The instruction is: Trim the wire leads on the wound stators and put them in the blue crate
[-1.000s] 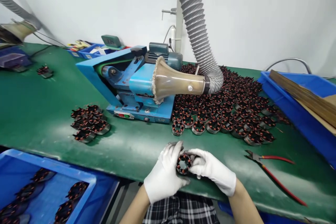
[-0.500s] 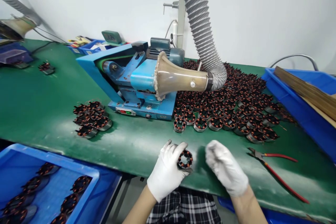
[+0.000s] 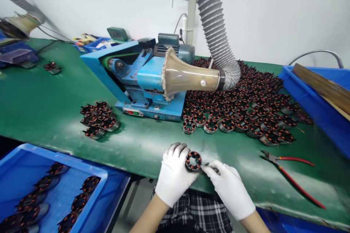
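My left hand [image 3: 175, 176], in a white glove, is wrapped round a motor stator [image 3: 194, 168], a small ring with copper windings and black insulation. The ring's open face points up, just over the front edge of the green bench. My right hand [image 3: 231, 187], gloved as well, is closed in a pinch at the stator's right side. What lies between its fingertips is too small to make out. Faint thin wires [image 3: 205, 147] rise beside the ring. To the right lie cutting pliers [image 3: 271, 156] with red handles, jaws apart.
A blue belt-driven machine [image 3: 150, 80] with a suction hood [image 3: 191, 74] and grey hose [image 3: 212, 11] stands behind. Many stators [image 3: 226, 125] crowd its right side; a small group [image 3: 94, 131] sits left. Blue bins [image 3: 102, 174] flank the bench, one holding stators, another cardboard [image 3: 322, 87].
My right hand has moved left to the stator and changed from loosely curled to a pinch. Thin wires now show beside the ring. The view has shifted slightly.
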`<action>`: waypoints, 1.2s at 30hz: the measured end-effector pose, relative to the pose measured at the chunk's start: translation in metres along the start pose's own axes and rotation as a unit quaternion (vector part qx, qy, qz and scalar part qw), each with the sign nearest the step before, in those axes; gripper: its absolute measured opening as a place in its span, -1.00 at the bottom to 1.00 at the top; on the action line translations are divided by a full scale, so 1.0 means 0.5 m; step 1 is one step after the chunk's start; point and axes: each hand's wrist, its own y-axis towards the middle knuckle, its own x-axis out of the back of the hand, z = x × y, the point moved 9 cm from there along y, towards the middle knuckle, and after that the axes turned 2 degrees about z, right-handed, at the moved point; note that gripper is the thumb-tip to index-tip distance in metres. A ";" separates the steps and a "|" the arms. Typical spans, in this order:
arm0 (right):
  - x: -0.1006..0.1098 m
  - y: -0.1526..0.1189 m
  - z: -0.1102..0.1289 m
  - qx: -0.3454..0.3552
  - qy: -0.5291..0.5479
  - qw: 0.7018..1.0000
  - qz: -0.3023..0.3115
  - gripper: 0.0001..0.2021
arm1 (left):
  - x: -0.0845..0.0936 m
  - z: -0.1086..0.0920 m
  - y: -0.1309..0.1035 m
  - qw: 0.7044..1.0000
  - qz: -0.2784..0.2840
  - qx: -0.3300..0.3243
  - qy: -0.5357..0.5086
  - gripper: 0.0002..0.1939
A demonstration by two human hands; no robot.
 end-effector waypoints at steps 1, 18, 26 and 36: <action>0.014 0.004 -0.009 -0.004 0.001 1.000 -0.003 -0.76 | -0.001 0.001 -0.001 1.000 0.003 0.000 -0.004 -0.51; -0.036 0.033 0.026 0.115 -0.171 0.967 0.150 -0.66 | -0.026 -0.073 0.035 0.950 0.260 -0.142 -0.099 -0.33; -0.027 0.025 -0.014 -0.004 0.204 0.976 0.080 -0.77 | -0.025 -0.079 0.033 0.957 0.269 -0.109 -0.019 -0.85; -0.020 0.025 -0.049 -0.087 0.367 0.920 0.104 -0.67 | -0.026 -0.102 0.023 0.966 0.215 -0.143 0.002 -0.84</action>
